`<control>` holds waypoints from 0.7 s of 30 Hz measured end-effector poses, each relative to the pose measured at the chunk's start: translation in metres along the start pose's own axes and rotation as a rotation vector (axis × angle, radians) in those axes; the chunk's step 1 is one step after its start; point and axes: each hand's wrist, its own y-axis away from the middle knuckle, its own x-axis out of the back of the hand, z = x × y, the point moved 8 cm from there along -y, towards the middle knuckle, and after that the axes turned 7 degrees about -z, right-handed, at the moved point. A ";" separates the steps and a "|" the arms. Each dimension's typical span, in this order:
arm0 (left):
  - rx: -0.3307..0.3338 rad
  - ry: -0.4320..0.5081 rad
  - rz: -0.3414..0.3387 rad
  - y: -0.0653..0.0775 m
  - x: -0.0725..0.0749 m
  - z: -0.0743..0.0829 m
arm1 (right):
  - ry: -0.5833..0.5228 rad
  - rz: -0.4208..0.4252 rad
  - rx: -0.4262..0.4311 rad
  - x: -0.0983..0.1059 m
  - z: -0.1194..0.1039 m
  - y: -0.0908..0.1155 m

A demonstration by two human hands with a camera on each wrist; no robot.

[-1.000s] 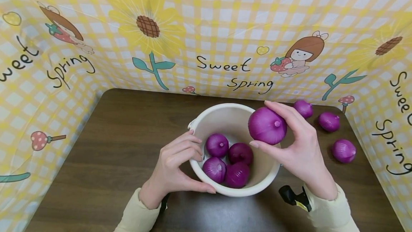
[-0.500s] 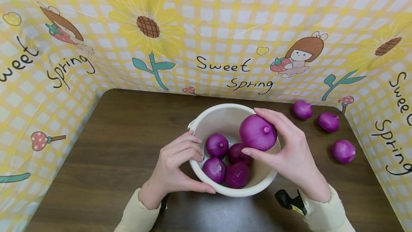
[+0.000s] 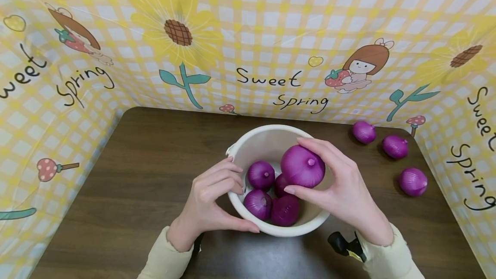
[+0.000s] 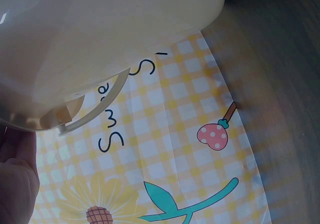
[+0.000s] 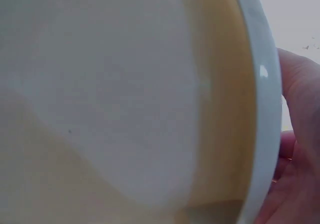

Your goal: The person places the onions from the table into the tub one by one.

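Sitting on the dark wood table (image 3: 155,162), the bucket (image 3: 267,146) looks upright and pretty stable; a knock on the rim is probably the main thing that could shift it, so I'd come in from above rather than across. Left hand (image 3: 213,197) has its fingers hooked over the left side of the rim and the thumb along the near edge — nice brace imo; hold firm there, just don't lean on it or pull.

Right hand (image 3: 345,188) is pinching the held onion (image 3: 300,167) between thumb and fingers; it's over the right half of the bucket's mouth, though how high is hard to judge from above; the right wrist cam shows mostly outer wall and rim, no onion at all. Four onions sit low in the bucket, and the half-hidden onion (image 3: 280,185) is right under the held one in the head view; can't tell if they touch.

My advice: lower it, don't drop it; keep knuckles clear of the rim; aim for the roomier right side, and loosen the pinch only once it's resting — less bruising, less rolling. Those three onions (image 3: 395,147) off to the right are well clear of the bucket; just mind your sleeve.
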 end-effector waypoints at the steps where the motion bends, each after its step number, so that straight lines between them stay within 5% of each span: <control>1: 0.000 0.000 0.000 0.000 0.000 0.000 | 0.001 -0.005 -0.002 -0.001 0.003 0.001; 9: -0.016 -0.007 0.004 0.000 0.000 0.001 | 0.041 -0.007 -0.025 -0.003 0.020 0.008; 21: -0.009 0.001 0.002 0.000 0.000 0.000 | 0.036 0.037 -0.020 0.006 0.003 0.004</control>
